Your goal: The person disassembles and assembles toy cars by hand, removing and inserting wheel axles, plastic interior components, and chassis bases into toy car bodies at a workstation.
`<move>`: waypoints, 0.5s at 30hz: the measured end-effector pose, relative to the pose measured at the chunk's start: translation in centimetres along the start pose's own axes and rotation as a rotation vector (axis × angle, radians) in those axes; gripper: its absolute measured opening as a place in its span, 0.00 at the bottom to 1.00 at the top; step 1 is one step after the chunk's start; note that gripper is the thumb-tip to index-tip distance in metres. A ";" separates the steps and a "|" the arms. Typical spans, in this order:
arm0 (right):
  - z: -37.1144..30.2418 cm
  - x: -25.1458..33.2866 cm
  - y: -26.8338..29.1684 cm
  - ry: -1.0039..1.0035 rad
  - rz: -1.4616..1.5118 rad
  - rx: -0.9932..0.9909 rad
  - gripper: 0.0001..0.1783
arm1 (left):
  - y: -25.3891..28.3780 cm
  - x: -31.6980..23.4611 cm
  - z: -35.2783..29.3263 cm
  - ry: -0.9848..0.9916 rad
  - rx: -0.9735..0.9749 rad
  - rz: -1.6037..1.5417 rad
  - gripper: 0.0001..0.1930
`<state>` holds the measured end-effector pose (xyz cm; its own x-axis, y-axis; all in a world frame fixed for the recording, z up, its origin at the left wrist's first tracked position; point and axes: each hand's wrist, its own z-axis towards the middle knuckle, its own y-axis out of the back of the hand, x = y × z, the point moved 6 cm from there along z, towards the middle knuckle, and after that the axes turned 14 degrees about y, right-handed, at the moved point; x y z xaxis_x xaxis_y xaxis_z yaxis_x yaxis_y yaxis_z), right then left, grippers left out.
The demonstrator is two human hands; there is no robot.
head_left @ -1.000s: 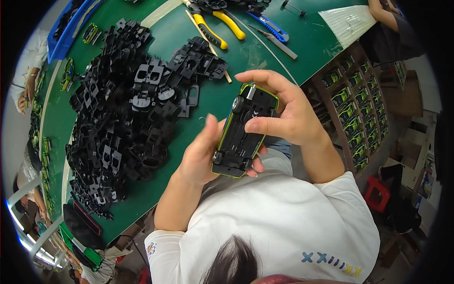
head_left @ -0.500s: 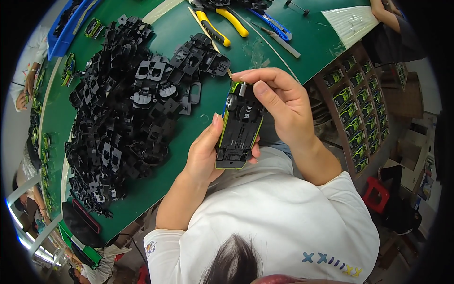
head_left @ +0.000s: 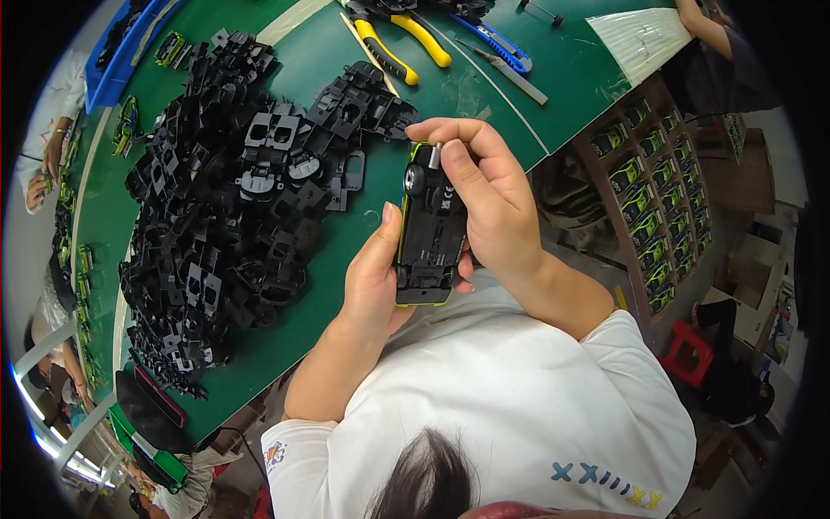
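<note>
Between my two hands is a toy car (head_left: 429, 238), its black underside turned up and lime-green body edging showing along the sides. My left hand (head_left: 370, 275) grips its lower end, thumb along the left side, fingertips coming round the right edge. At the far end, my right hand (head_left: 494, 192) is closed on the car, thumb near a small silvery cylinder (head_left: 435, 156) and fingers over the top edge. One wheel (head_left: 414, 179) shows at the upper left; the upper right corner hides behind my right thumb.
A large heap of black plastic parts (head_left: 216, 208) covers the green table (head_left: 337, 259) on the left. Beyond lie yellow-handled pliers (head_left: 422, 39) and a blue utility knife (head_left: 501, 48). A compartmented tray (head_left: 640, 199) of green toy cars stands right. Other people sit nearby.
Both hands and the toy car have shifted slightly left, the right hand most. The car has turned a little more upright in the picture. My grip on it stays.
</note>
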<state>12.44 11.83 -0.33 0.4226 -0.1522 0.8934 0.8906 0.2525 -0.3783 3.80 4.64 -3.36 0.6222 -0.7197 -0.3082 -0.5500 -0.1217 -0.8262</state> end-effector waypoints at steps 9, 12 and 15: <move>1.0 0.3 0.5 -0.028 -0.105 0.094 0.10 | 0.2 0.0 0.1 0.005 0.009 -0.046 0.32; 1.0 0.6 0.8 0.016 -0.131 0.058 0.13 | 0.3 0.0 0.1 0.007 0.022 -0.056 0.31; 1.5 1.1 1.0 0.050 -0.112 0.063 0.14 | 0.3 0.1 0.2 0.011 0.010 -0.039 0.31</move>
<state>13.55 13.41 0.61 0.3301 -0.2300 0.9155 0.9211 0.2904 -0.2592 3.79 4.64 -3.78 0.6364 -0.7223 -0.2707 -0.5201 -0.1426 -0.8421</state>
